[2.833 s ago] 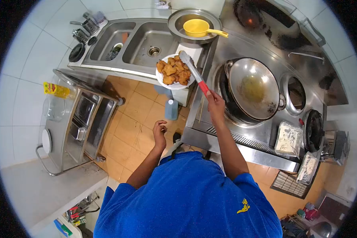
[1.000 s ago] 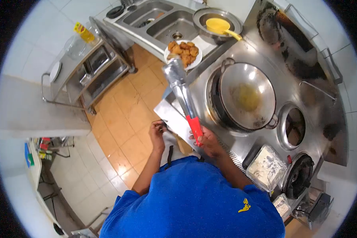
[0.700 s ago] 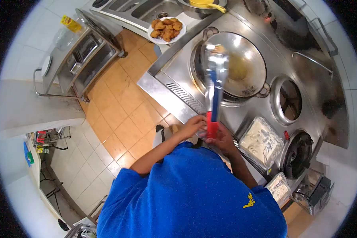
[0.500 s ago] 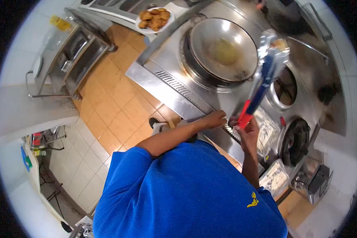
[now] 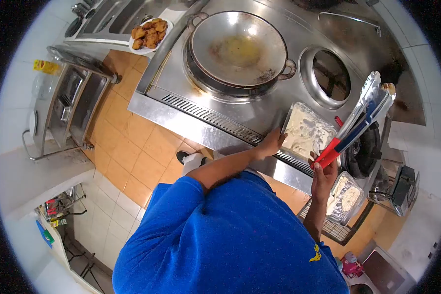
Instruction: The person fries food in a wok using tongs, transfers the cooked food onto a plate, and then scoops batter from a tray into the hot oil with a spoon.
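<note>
My right hand (image 5: 324,177) is closed around the red handles of a pair of metal tongs (image 5: 360,117). The tongs point up and away to the right, their scalloped tips apart and one tip smeared with something brown. Beneath them lies a rectangular tray (image 5: 290,120) of pale, thick batter or flour mix on the stove's front part. My left hand (image 5: 271,144) has its curled fingers at the tray's near left edge and appears to grip it. A wide wok (image 5: 215,32) with a little yellowish oil sits on the burner beyond.
A white plate (image 5: 168,30) of fried brown pieces stands at the back left. Right of the wok is an open burner ring (image 5: 306,73), with a black burner (image 5: 362,154) nearer me. A second tray (image 5: 360,193) of pale mix is at the right. A slotted steel edge (image 5: 210,117) borders the stove.
The tongs have swung from over the stove toward the right, and their tips show more spread. My left hand has reached the tray's edge. The whole view has shifted.
</note>
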Demonstrator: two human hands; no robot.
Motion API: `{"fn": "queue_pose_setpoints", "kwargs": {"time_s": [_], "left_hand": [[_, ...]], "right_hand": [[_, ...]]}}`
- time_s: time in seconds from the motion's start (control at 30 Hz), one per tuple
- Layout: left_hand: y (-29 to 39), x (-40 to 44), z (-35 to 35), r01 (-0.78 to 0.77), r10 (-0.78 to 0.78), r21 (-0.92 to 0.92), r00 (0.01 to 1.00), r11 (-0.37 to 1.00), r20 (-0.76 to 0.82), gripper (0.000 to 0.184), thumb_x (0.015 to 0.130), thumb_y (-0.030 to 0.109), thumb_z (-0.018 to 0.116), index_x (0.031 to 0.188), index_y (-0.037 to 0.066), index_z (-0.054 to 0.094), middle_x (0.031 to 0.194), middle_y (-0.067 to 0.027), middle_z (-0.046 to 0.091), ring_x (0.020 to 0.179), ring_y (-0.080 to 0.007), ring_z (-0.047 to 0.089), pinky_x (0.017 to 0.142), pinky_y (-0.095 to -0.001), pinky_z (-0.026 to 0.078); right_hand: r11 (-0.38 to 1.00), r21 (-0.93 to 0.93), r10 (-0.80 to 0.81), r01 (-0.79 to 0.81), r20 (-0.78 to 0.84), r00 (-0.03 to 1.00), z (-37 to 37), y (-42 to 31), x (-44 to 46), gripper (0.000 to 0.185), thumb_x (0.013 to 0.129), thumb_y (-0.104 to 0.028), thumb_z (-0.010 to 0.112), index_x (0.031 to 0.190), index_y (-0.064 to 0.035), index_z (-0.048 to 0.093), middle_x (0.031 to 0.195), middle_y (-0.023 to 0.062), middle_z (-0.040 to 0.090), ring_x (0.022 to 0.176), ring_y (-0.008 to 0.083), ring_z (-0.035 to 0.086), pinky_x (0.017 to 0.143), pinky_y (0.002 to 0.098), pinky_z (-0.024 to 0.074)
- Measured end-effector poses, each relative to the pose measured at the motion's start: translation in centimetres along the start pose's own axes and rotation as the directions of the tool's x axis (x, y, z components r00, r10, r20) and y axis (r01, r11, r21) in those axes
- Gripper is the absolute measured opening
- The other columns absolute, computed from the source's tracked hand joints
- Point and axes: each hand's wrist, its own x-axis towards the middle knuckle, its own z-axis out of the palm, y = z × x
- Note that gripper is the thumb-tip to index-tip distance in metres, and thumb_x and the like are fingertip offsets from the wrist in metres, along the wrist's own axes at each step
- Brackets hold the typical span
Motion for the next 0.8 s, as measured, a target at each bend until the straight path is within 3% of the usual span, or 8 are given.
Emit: {"fn": "queue_pose_setpoints", "kwargs": {"time_s": [0.33, 0.4, 0.47, 0.53, 0.6, 0.67, 0.73, 0.8], "left_hand": [[3.9, -1.6, -5.9, -0.114, 0.11, -0.034, 0.989, 0.993, -0.101, 0.025, 0.094, 0.019, 0.044, 0.104, -0.004, 0.046, 0.094, -0.0308, 0.056, 0.087, -0.0451, 0.055, 0.073, -0.0481, 0.043], [5.1, -4.0, -8.6, -0.021, 0.018, -0.03, 0.997, 0.999, -0.074, 0.028, 0.095, 0.019, 0.043, 0.11, -0.004, 0.046, 0.095, -0.0277, 0.058, 0.086, -0.0394, 0.058, 0.073, -0.0441, 0.044], [4.5, -7.0, -11.0, -0.049, 0.02, -0.192, 0.988, 0.98, -0.15, 0.028, 0.095, 0.023, 0.043, 0.11, 0.0, 0.044, 0.078, -0.0244, 0.056, 0.075, -0.039, 0.057, 0.067, -0.0433, 0.044], [4.6, -10.7, -13.2, -0.028, -0.066, -0.281, 0.945, 0.959, -0.319, 0.037, 0.096, 0.026, 0.043, 0.121, -0.001, 0.041, 0.083, -0.0209, 0.059, 0.073, -0.03, 0.058, 0.068, -0.0393, 0.045], [7.6, -14.9, -17.0, 0.288, -0.353, -0.251, 0.894, 0.924, -0.275, 0.044, 0.096, 0.028, 0.042, 0.129, -0.002, 0.037, 0.101, -0.0223, 0.058, 0.081, -0.026, 0.056, 0.073, -0.0355, 0.045], [2.8, -19.0, -17.8, 0.232, -0.232, -0.066, 0.826, 0.97, -0.513, 0.047, 0.097, 0.029, 0.039, 0.13, -0.004, 0.035, 0.112, -0.0219, 0.052, 0.094, -0.0241, 0.051, 0.082, -0.0338, 0.041], [0.9, -22.8, -19.4, 0.249, -0.279, -0.134, 0.762, 0.959, -0.584, 0.056, 0.098, 0.032, 0.036, 0.138, -0.006, 0.025, 0.128, -0.0203, 0.043, 0.118, -0.0245, 0.041, 0.101, -0.0346, 0.03], [2.0, -26.3, -19.8, 0.099, -0.263, -0.275, 0.702, 0.956, -0.662, 0.037, 0.099, 0.027, 0.037, 0.12, -0.004, 0.042, 0.097, -0.0104, 0.051, 0.087, -0.0132, 0.046, 0.076, -0.026, 0.04]], "right_hand": [[0.973, 0.212, -0.117, 0.089, 0.123, 0.986, -13.1, -3.6, -3.9, 0.082, 0.071, -0.031, 0.077, 0.135, -0.0078, 0.032, 0.125, 0.006, 0.047, 0.108, 0.0262, 0.053, 0.09, 0.0387, 0.0466], [0.981, 0.076, -0.162, 0.176, -0.169, 0.972, -15.4, -5.4, -4.9, 0.078, 0.074, -0.032, 0.074, 0.136, -0.0082, 0.033, 0.127, 0.0061, 0.046, 0.113, 0.0274, 0.05, 0.092, 0.0411, 0.0455], [0.97, -0.055, -0.243, 0.237, -0.257, 0.936, -16.2, -6.8, -3.8, 0.058, 0.086, -0.014, 0.062, 0.135, -0.0062, 0.033, 0.127, 0.0103, 0.046, 0.117, 0.0292, 0.05, 0.096, 0.0462, 0.0441], [0.945, -0.312, -0.204, 0.096, -0.335, 0.92, -14.6, -7.3, -3.0, 0.053, 0.089, -0.013, 0.059, 0.135, -0.0042, 0.034, 0.123, 0.0109, 0.048, 0.111, 0.0255, 0.053, 0.094, 0.0398, 0.0448], [0.735, -0.675, -0.195, -0.063, -0.299, 0.934, -13.5, -6.3, -2.7, 0.05, 0.088, -0.02, 0.061, 0.131, -0.0032, 0.041, 0.108, 0.0097, 0.053, 0.097, 0.0176, 0.056, 0.085, 0.0282, 0.0445], [0.802, -0.574, -0.016, -0.165, -0.296, 0.955, -16.9, 1.5, -1.6, 0.049, 0.089, -0.022, 0.06, 0.131, -0.0029, 0.043, 0.104, 0.0095, 0.055, 0.091, 0.0164, 0.054, 0.081, 0.0283, 0.0436], [0.562, -0.827, -0.181, 0.015, -0.106, 0.978, -14.1, 5.6, -0.2, 0.045, 0.088, -0.022, 0.06, 0.126, -0.0023, 0.047, 0.106, 0.013, 0.057, 0.097, 0.0242, 0.053, 0.085, 0.0362, 0.0412], [0.3, -0.921, -0.293, 0.248, 0.159, 0.943, -12.3, 8.5, 0.6, 0.041, 0.082, -0.011, 0.062, 0.119, 0.0005, 0.05, 0.104, 0.0214, 0.055, 0.096, 0.0367, 0.052, 0.085, 0.041, 0.041]]}}
